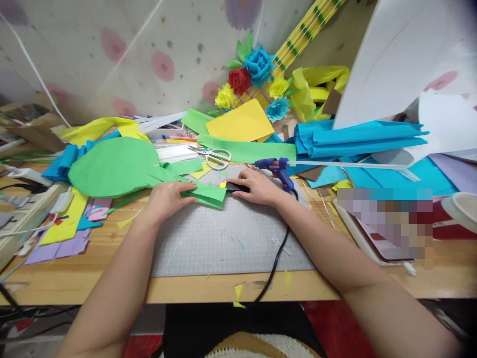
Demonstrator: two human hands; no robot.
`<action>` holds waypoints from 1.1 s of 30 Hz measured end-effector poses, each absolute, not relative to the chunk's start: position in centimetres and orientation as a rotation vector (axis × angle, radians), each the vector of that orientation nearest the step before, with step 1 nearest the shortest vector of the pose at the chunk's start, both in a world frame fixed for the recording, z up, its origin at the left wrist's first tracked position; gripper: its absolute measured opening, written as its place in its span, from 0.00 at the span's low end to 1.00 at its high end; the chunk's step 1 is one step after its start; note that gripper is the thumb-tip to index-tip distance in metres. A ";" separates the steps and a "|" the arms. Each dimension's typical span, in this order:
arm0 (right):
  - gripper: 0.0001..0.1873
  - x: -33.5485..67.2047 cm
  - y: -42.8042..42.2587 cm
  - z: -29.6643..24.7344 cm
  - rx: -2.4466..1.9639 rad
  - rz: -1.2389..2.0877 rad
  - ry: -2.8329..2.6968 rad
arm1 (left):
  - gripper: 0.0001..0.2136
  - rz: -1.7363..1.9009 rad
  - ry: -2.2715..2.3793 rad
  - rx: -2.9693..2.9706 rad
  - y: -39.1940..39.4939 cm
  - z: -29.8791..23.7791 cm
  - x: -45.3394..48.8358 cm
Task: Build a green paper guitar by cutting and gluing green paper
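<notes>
My left hand (172,197) grips a folded green paper strip (210,195) near its right end, fingers on top of it. The strip joins a large rounded green paper shape (114,166) on the left. My right hand (260,187) is closed around a small black tool (237,188), mostly hidden by the fingers, so its kind is unclear. Its tip lies just right of the strip's end. Both hands rest over a grey cutting mat (231,243). Behind them lie scissors with white handles (216,159) and a blue glue gun (275,166) with a long glue stick.
A black cord (278,261) crosses the mat to the table's front edge. Blue crepe paper (357,136) and a yellow sheet (240,121) lie at the back, near paper flowers (260,64). At right stand a red and white cup (454,214) and a pixelated area.
</notes>
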State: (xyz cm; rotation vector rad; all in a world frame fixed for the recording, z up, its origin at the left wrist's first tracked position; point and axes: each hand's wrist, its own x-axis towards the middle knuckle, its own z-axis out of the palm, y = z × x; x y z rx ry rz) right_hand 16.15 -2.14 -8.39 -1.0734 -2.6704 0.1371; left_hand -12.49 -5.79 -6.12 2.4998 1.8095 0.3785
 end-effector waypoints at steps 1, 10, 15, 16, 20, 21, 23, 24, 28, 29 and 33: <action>0.26 16.3 -2.1 -8.4 -1.078 0.134 -2.665 | 0.15 0.377 1.818 2.496 -5.8 -6.1 -12.5; 0.25 17.0 -1.7 -8.5 -1.088 0.128 -2.656 | 0.15 0.384 1.816 2.410 -5.6 -6.1 -12.5; 0.26 15.9 -1.4 -8.2 -1.043 0.102 -2.685 | 0.16 0.384 1.809 2.389 -5.5 -6.3 -12.6; 0.26 15.7 -1.2 -8.2 -1.027 0.094 -2.690 | 0.16 0.389 1.808 2.389 -5.5 -6.4 -12.6; 0.25 14.8 -0.8 -8.1 -0.974 0.087 -2.711 | 0.16 0.409 1.797 2.396 -5.5 -6.4 -12.7; 0.25 14.6 -0.8 -8.1 -0.970 0.090 -2.711 | 0.16 0.407 1.795 2.396 -5.6 -6.4 -12.7; 0.25 14.5 -0.7 -8.0 -0.966 0.101 -2.713 | 0.16 0.392 1.801 2.387 -5.6 -6.3 -12.6; 0.25 14.5 -0.7 -8.0 -0.968 0.107 -2.713 | 0.16 0.379 1.808 2.379 -5.6 -6.2 -12.5; 0.25 14.9 -0.5 -8.1 -1.012 0.141 -2.702 | 0.17 0.327 1.838 2.352 -5.7 -6.0 -12.3; 0.25 15.1 -0.4 -8.2 -1.028 0.151 -2.697 | 0.17 0.320 1.841 2.352 -5.7 -5.9 -12.3; 0.25 15.2 -0.3 -8.2 -1.032 0.163 -2.701 | 0.17 0.298 1.845 2.353 -5.8 -5.9 -12.2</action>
